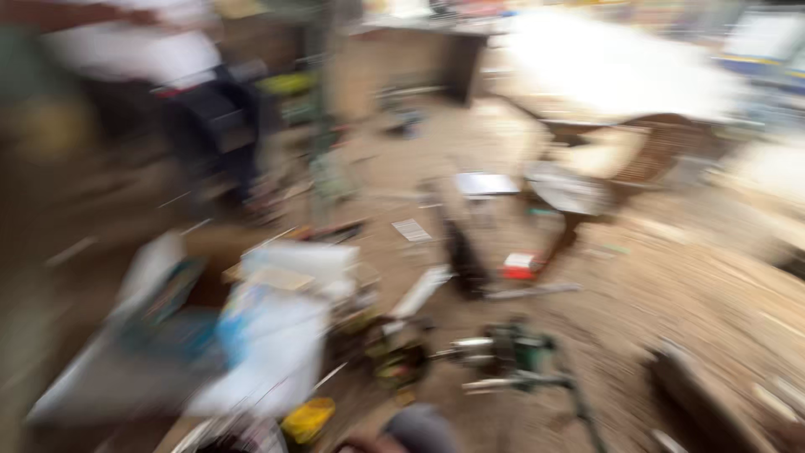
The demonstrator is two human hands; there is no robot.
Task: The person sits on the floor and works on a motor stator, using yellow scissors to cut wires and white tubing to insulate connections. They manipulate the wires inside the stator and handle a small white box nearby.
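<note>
My view is badly smeared, and I see neither of my hands, so I cannot tell their grip. Nearest the bottom edge lies a green machine (513,352) on the dusty floor (704,294). Left of the machine sits a heap of white bags (277,335) with a yellow object (308,418). Beyond the machine stands a wooden chair (620,172); far left of it, another person (159,50).
</note>
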